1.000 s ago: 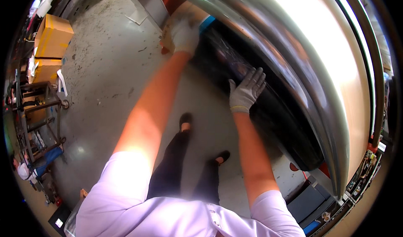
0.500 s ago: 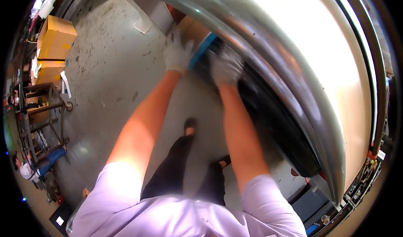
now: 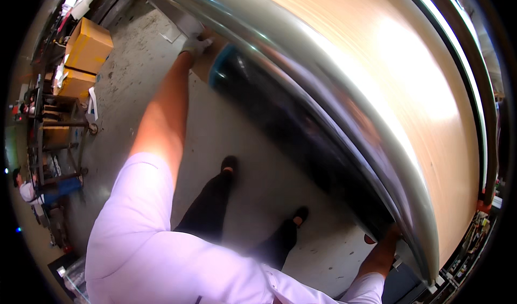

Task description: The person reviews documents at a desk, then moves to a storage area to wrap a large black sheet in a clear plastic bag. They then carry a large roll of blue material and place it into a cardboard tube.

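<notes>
A long dark roll [image 3: 280, 115] with a blue band [image 3: 218, 67] near its left end lies slantwise under the silvery rounded edge [image 3: 318, 78] of a table-like machine. Brown cardboard-like tube [image 3: 203, 66] sticks out past the blue band. My left hand [image 3: 196, 44], in a whitish knit glove, is at the far left end of this tube, its fingers curled and partly hidden. Toward the roll's other end reaches my right arm; my right hand [image 3: 396, 232] is mostly hidden under the silvery edge, so its fingers cannot be made out.
A pale wood-look surface [image 3: 409, 88] spreads above the silvery edge. On the left stand cardboard boxes [image 3: 89, 45] and a dark wheeled metal rack [image 3: 59, 121]. Another person [image 3: 32, 193] is at the far left. My feet stand on the grey floor [image 3: 210, 126].
My hands have spread apart along the roll: the left moved left and farther away, the right swung down to the right under the edge. My body leans and turns to the right.
</notes>
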Available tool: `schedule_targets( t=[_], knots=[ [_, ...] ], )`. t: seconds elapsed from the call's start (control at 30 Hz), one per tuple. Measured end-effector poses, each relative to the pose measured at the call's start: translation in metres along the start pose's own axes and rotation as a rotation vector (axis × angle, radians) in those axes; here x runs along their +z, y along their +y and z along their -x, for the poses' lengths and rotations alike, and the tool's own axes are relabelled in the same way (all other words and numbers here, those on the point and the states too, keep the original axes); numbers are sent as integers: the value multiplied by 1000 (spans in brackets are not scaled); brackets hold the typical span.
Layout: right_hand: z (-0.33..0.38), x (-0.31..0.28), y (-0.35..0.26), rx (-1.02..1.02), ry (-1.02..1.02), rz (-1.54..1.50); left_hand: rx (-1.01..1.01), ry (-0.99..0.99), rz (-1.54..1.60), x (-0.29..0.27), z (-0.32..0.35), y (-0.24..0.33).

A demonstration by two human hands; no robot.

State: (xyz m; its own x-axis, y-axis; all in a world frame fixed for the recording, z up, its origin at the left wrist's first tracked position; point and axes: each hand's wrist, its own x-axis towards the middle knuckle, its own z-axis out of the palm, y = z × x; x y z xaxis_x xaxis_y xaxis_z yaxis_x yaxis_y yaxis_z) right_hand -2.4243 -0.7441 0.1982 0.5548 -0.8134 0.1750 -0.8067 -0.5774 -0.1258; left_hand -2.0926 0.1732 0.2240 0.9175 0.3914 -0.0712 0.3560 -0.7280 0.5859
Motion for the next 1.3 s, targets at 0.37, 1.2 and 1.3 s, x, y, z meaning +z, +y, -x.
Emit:
schedule_targets(
  t=[0.37, 1.2, 1.3],
  knots=[
    [-49, -6, 260, 252, -598, -1262, -642, 211, 218, 12, 393, -58],
    [415, -457, 47, -1023, -878, -1024, -641, -424, 1167, 20, 858, -10],
    [461, -483, 46, -1296, -817, -908, -852, -184, 1028, -64, 875, 19]
  ],
)
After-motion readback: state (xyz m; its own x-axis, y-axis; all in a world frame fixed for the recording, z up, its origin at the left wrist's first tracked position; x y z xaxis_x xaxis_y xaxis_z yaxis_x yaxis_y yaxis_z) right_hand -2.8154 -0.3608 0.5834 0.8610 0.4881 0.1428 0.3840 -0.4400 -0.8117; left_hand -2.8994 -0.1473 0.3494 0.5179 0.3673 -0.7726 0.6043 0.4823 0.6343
